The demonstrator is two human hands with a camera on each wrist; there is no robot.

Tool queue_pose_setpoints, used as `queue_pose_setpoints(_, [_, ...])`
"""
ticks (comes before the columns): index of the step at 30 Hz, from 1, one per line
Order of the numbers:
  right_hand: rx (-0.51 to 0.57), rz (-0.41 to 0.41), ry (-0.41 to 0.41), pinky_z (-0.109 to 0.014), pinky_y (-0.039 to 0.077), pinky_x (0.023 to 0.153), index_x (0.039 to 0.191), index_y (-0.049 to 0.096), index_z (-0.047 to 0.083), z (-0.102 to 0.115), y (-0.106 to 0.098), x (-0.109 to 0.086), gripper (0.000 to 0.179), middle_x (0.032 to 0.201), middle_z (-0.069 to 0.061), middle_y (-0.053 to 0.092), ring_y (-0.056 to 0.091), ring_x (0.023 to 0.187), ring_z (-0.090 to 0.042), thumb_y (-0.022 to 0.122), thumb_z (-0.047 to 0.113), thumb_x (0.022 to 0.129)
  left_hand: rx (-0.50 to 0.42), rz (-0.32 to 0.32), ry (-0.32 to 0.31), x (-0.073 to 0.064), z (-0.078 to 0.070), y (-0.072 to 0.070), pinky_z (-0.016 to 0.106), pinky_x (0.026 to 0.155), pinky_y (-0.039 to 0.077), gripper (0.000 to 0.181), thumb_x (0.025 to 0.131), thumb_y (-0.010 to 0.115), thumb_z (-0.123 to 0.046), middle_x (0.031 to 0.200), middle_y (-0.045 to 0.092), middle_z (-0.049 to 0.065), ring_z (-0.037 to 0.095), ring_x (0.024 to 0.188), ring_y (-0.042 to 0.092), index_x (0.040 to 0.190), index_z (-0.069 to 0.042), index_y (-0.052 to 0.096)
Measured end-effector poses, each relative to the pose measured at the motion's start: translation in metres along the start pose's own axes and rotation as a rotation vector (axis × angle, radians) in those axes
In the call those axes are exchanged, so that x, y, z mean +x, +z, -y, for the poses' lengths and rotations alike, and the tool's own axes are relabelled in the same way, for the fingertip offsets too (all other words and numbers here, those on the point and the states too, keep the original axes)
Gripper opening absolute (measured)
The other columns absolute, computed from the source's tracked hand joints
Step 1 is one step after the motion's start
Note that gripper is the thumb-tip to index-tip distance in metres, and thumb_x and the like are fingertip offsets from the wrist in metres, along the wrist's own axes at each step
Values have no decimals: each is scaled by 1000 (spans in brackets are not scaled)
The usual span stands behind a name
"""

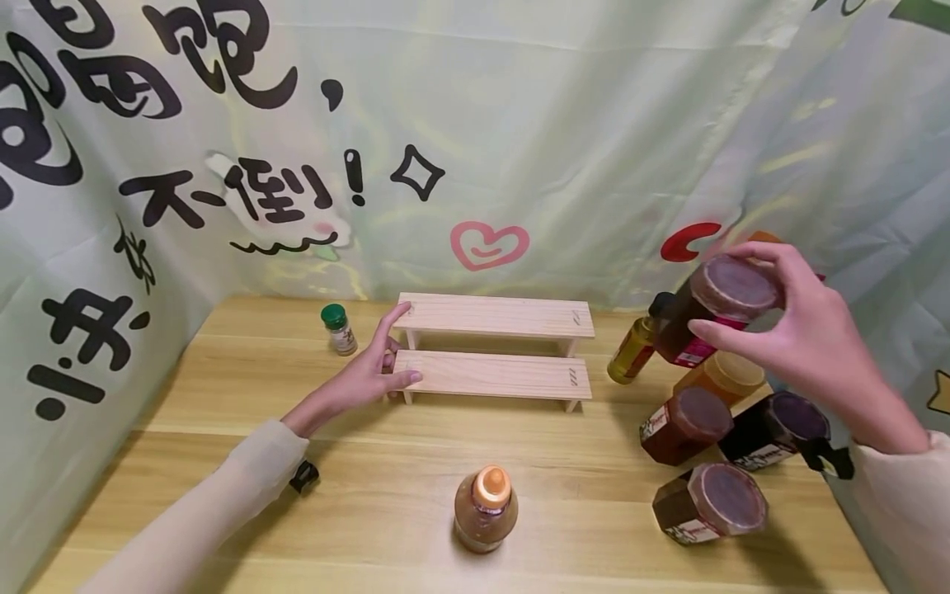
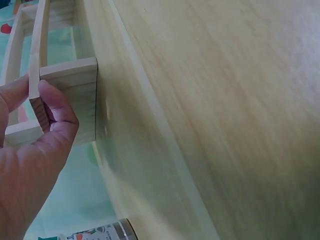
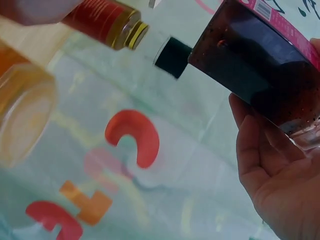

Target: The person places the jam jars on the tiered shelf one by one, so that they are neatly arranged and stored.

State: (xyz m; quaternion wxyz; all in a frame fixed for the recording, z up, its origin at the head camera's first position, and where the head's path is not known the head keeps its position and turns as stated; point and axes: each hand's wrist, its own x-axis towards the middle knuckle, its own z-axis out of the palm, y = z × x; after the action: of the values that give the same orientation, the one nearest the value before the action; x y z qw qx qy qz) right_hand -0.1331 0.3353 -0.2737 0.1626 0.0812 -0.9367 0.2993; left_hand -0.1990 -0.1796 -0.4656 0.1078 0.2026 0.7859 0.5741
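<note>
My left hand (image 1: 364, 367) grips the left end of a two-step wooden rack (image 1: 490, 375). In the left wrist view, thumb and bent fingers pinch a board (image 2: 40, 95) near a side support. Over at the right, my right hand (image 1: 816, 330) holds a dark glass jar (image 1: 683, 322) with a pink label, raised and tilted above other jars. Fingers wrap its side in the right wrist view, where the dark jar (image 3: 265, 65) partly hides them. A black cap (image 3: 172, 57) shows between that jar and a golden bottle (image 3: 110, 25) with a red label.
Below the right hand stand an amber jar (image 1: 720, 379), a reddish jar (image 1: 686, 425) and dark jars (image 1: 712, 503). A brown bottle (image 1: 486, 511) with an orange cap is at front centre. Left of the rack stands a green-capped shaker (image 1: 340, 330). Printed curtains (image 1: 579, 165) border the table.
</note>
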Motion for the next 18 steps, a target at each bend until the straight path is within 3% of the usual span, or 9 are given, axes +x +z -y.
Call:
queue_pose_setpoints(14, [93,58,-114,-16,48,79,155,51,22,36,45,32,87,132,-6,63,62,105,-18,99,32,83,32,-6,14,0,1,2,30,52,49,115,99,83,-6,98,43,19,20,67,47,173,-48,5])
queue_pose_setpoints(18, [129,80,-131,-20,51,80,154,51,23,47,62,39,85,131,-4,65,65,108,-23,98,37,84,40,-10,23,-1,1,2,30,53,50,115,99,83,-6,95,43,17,20,68,48,173,-49,6])
